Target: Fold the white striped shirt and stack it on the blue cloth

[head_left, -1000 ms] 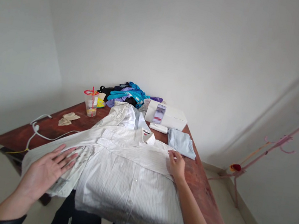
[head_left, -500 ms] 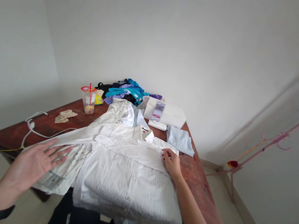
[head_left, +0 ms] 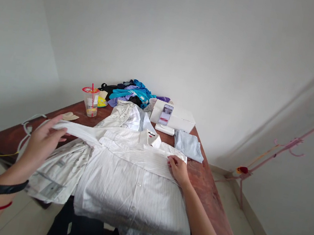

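Note:
A white striped shirt (head_left: 133, 186) lies front side up across the near part of the table, its collar pointing to the back. One sleeve is laid across the chest, and my right hand (head_left: 177, 168) is closed on its end near the shirt's right edge. The other sleeve stretches out to the left, slightly raised, with my left hand (head_left: 47, 137) gripping it between thumb and fingers. Beneath that sleeve, a patterned whitish garment (head_left: 60, 173) hangs over the table's front edge.
The brown table (head_left: 206, 198) also bears a plastic cup (head_left: 91, 102), a heap of clothes (head_left: 134, 92), a white box (head_left: 181, 117), a phone (head_left: 165, 114), a folded grey cloth (head_left: 188, 145) and a white cable (head_left: 26, 127). A pink rack (head_left: 274, 153) stands at right.
My left hand, open before, has closed on the left sleeve and lifted it a little. My right hand has stayed at the folded sleeve's end. The view has shifted slightly.

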Action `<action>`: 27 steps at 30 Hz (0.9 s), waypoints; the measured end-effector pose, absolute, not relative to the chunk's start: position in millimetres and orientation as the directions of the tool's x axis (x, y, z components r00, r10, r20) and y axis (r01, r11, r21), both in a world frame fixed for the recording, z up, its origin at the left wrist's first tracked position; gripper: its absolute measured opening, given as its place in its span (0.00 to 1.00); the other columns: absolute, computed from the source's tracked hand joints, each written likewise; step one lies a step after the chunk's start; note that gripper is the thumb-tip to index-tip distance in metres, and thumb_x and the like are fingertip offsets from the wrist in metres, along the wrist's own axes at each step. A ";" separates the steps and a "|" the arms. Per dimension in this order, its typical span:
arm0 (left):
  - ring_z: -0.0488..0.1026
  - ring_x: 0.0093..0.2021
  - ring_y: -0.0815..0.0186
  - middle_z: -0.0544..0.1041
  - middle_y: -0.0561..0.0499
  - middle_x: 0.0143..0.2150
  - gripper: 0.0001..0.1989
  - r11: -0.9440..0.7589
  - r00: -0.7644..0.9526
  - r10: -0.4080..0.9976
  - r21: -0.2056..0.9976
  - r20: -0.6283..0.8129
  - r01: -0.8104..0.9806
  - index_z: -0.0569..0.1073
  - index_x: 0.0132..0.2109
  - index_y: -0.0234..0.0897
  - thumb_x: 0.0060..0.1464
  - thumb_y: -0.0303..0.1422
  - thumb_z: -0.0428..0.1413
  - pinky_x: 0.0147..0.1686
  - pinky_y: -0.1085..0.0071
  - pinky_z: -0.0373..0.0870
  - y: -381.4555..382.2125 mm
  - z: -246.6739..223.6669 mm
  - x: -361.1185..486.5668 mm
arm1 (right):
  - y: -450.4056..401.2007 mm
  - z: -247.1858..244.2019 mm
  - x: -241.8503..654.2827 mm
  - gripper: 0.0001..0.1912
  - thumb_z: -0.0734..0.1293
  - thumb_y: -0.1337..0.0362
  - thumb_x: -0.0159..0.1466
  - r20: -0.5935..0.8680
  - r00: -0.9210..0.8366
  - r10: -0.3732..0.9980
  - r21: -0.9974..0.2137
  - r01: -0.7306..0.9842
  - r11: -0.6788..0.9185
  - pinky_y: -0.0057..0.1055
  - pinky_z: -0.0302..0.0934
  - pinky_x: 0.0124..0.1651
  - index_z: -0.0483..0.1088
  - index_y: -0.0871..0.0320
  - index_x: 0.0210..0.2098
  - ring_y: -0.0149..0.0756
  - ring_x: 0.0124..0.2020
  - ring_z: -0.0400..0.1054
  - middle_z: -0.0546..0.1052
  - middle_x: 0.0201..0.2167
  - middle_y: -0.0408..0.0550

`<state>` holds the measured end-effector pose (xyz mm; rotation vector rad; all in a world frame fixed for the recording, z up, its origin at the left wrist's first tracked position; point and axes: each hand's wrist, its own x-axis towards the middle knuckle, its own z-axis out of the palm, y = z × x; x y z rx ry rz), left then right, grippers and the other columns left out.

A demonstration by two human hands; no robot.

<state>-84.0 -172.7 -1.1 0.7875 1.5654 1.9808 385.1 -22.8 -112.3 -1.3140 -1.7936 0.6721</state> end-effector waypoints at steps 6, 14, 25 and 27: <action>0.77 0.50 0.63 0.81 0.51 0.45 0.24 -0.227 -0.630 0.757 0.832 -0.176 -0.506 0.75 0.55 0.39 0.56 0.14 0.54 0.62 0.58 0.70 -179.0 -0.5 -81.0 | -24.6 -108.6 384.6 0.17 0.61 0.53 0.67 0.296 -0.173 0.940 -0.755 0.560 0.341 0.34 0.65 0.40 0.77 0.56 0.33 0.43 0.34 0.75 0.81 0.29 0.48; 0.76 0.58 0.58 0.78 0.41 0.57 0.27 -0.119 -0.495 0.803 0.726 -0.331 -0.678 0.74 0.60 0.42 0.57 0.18 0.51 0.55 0.60 0.77 -213.0 -20.0 -76.7 | -27.5 -103.0 381.6 0.17 0.61 0.54 0.68 0.269 -0.191 0.944 -0.739 0.587 0.330 0.34 0.61 0.41 0.77 0.56 0.34 0.42 0.34 0.74 0.81 0.30 0.46; 0.73 0.62 0.51 0.78 0.46 0.60 0.14 -0.133 -0.496 0.817 0.740 -0.295 -0.659 0.74 0.30 0.37 0.44 0.14 0.52 0.52 0.59 0.80 -241.4 -42.3 -26.7 | -26.3 -104.6 382.3 0.17 0.60 0.54 0.67 0.284 -0.192 0.939 -0.729 0.593 0.342 0.34 0.62 0.40 0.77 0.55 0.33 0.42 0.33 0.74 0.81 0.29 0.46; 0.74 0.62 0.51 0.78 0.41 0.59 0.17 -0.103 -0.455 0.828 0.709 -0.327 -0.697 0.78 0.38 0.37 0.48 0.16 0.51 0.50 0.59 0.82 -243.9 -42.2 -23.8 | -25.3 -105.1 382.4 0.17 0.60 0.54 0.67 0.287 -0.198 0.937 -0.720 0.600 0.347 0.34 0.62 0.40 0.77 0.55 0.33 0.42 0.34 0.74 0.81 0.29 0.47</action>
